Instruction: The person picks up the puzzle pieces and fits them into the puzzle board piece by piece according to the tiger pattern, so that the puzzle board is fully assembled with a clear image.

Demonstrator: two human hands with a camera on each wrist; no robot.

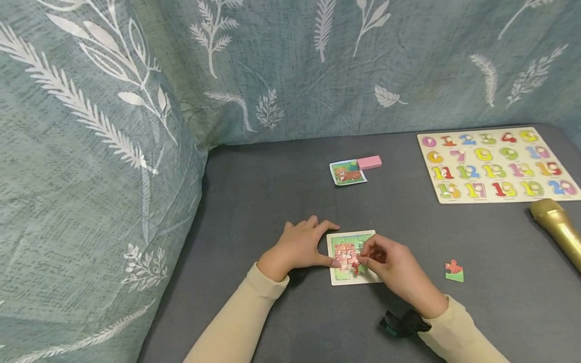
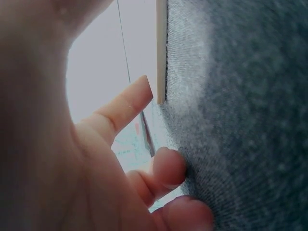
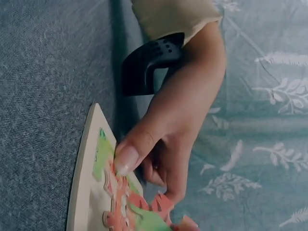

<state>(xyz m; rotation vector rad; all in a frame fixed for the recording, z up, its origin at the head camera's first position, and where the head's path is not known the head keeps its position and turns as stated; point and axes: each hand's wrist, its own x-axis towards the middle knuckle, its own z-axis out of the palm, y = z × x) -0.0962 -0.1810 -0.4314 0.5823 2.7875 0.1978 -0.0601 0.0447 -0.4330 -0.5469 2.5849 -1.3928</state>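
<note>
A small framed jigsaw puzzle (image 1: 333, 276) with a red animal on green lies on the dark table. My left hand (image 1: 301, 247) spreads around its left side, the thumb resting on the pieces. In the left wrist view, the left fingers (image 2: 168, 166) reach past the edge of the frame (image 2: 161, 53). My right hand (image 1: 395, 264) is over the puzzle's right side. Its fingers pinch a red and green puzzle piece (image 3: 161, 204), tilted above the board in the right wrist view. Another red and green puzzle piece (image 1: 454, 271) lies loose to the right.
Behind the puzzle lie a bear picture card (image 1: 347, 174) and a pink block (image 1: 369, 162). A number board (image 1: 495, 201) is at the back right, with a gold microphone (image 1: 558, 224) in front. Patterned cloth (image 1: 290, 75) hangs behind and to the left.
</note>
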